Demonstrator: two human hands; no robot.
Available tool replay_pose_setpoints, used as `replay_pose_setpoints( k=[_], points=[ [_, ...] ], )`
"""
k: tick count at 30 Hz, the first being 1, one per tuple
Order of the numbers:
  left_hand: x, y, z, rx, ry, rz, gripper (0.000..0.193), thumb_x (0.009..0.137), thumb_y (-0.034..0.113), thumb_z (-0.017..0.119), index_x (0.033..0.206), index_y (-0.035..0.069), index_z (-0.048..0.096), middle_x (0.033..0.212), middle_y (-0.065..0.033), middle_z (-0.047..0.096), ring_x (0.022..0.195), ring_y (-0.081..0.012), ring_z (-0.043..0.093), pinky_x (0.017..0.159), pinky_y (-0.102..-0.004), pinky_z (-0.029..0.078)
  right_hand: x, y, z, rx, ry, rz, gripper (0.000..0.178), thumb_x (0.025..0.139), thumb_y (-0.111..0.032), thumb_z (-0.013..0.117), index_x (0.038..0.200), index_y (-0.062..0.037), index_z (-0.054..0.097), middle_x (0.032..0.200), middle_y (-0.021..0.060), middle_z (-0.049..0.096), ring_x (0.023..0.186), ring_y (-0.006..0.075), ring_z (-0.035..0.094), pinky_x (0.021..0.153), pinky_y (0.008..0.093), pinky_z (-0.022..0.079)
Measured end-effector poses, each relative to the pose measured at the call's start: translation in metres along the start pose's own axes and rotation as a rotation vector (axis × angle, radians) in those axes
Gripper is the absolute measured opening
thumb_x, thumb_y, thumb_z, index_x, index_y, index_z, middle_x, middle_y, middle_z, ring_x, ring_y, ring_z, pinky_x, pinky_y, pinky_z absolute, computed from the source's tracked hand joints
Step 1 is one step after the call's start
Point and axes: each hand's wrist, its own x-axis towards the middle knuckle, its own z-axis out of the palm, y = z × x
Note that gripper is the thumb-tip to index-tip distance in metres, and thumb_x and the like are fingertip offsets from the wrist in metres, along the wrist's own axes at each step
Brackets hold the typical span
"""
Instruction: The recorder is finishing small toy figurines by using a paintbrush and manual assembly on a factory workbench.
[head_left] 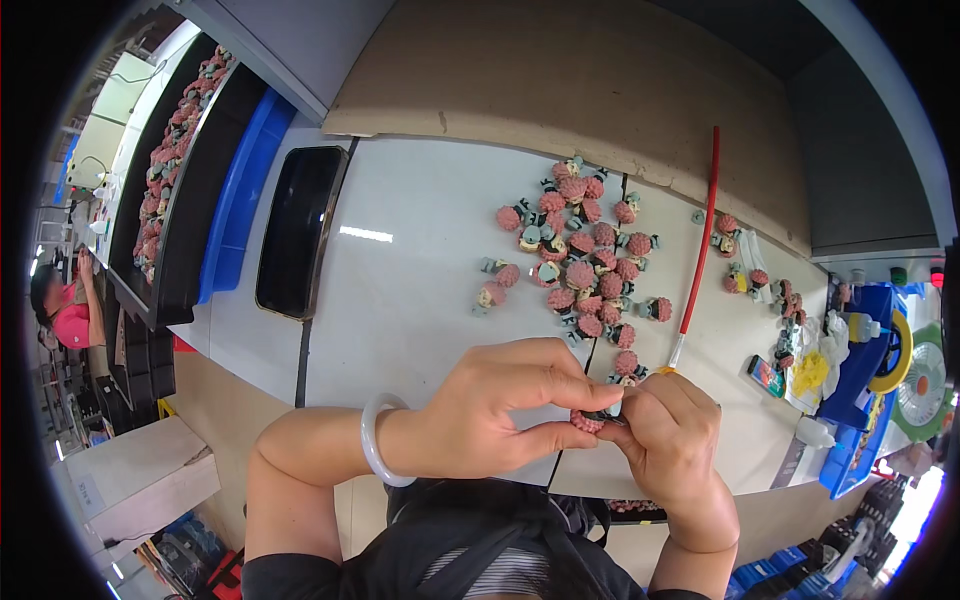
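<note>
My left hand [500,405], with a pale bangle at its wrist, pinches a small figurine [587,422] between thumb and forefinger. The figurine has bumpy pink hair; its body is mostly hidden by fingers. My right hand [672,432] is closed against it, wrapped round the lower end of a thin red-handled paintbrush [703,240]. The handle points away from me; the brush's tip is hard to make out by the figurine. Just beyond my hands, many similar pink-haired figurines [580,275] with grey-green and black parts lie clustered on the white table [400,270].
A dark phone [300,232] lies at left, beside a blue tray [240,190] and a black tray of figurines [180,160]. More figurines [757,277], a small colourful packet [767,376], a white bottle [815,432], a blue bin [850,440] and a green fan [920,385] stand right. Another person [75,310] sits far left.
</note>
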Motion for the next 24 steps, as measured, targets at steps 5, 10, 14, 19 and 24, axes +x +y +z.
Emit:
replay_pose_setpoints(
  k=[5,10,14,19,24],
  points=[
    [0.0007,0.0013,-0.0007,0.009,-0.011,-0.003,0.038,0.061,-0.003,0.075,0.096,0.0,0.064,0.079,-0.0095,0.06,0.068,-0.0164,0.059,0.058,-0.0242,0.049,-0.0005,0.0006,-0.0003,0.008,-0.01,-0.005,0.028,0.057,-0.021,0.072,0.064,-0.0075,0.048,0.058,0.0028,0.041,0.048,0.0187,0.044,0.042,0.0302,0.034],
    [0.0001,-0.0002,-0.0002,-0.006,-0.006,-0.004,0.038,0.06,-0.003,0.075,0.096,0.0,0.064,0.079,-0.0095,0.061,0.068,-0.0164,0.059,0.058,-0.0242,0.049,-0.0005,0.0014,-0.0004,0.013,-0.007,-0.001,0.029,0.057,-0.021,0.072,0.063,-0.0071,0.048,0.058,0.0027,0.041,0.049,0.019,0.045,0.042,0.0301,0.034],
    [0.0015,0.0021,-0.0014,-0.025,-0.017,-0.022,0.036,0.061,-0.003,0.074,0.095,0.0,0.064,0.083,-0.011,0.061,0.07,-0.0169,0.06,0.06,-0.0251,0.049,0.0004,0.0025,0.001,0.03,0.038,-0.023,0.029,0.057,-0.022,0.072,0.063,-0.0072,0.048,0.057,0.0024,0.04,0.048,0.0186,0.045,0.041,0.0297,0.034],
    [-0.0016,0.001,0.0001,-0.243,-0.038,-0.164,0.033,0.064,-0.008,0.07,0.096,-0.002,0.062,0.09,-0.0133,0.062,0.08,-0.0188,0.061,0.068,-0.0269,0.051,-0.0038,0.0037,-0.0028,-0.014,0.128,-0.053,0.033,0.06,-0.031,0.072,0.063,-0.0075,0.048,0.055,0.0018,0.041,0.043,0.0176,0.043,0.037,0.0284,0.032],
    [-0.0037,0.0019,0.0022,-0.451,-0.045,-0.34,0.035,0.067,-0.011,0.067,0.1,-0.002,0.06,0.095,-0.0142,0.061,0.087,-0.0197,0.06,0.073,-0.0281,0.051,-0.0052,0.0021,-0.0022,-0.031,0.088,-0.033,0.038,0.064,-0.039,0.067,0.064,-0.0061,0.049,0.053,0.0024,0.042,0.043,0.0189,0.043,0.038,0.0293,0.032]
  ],
)
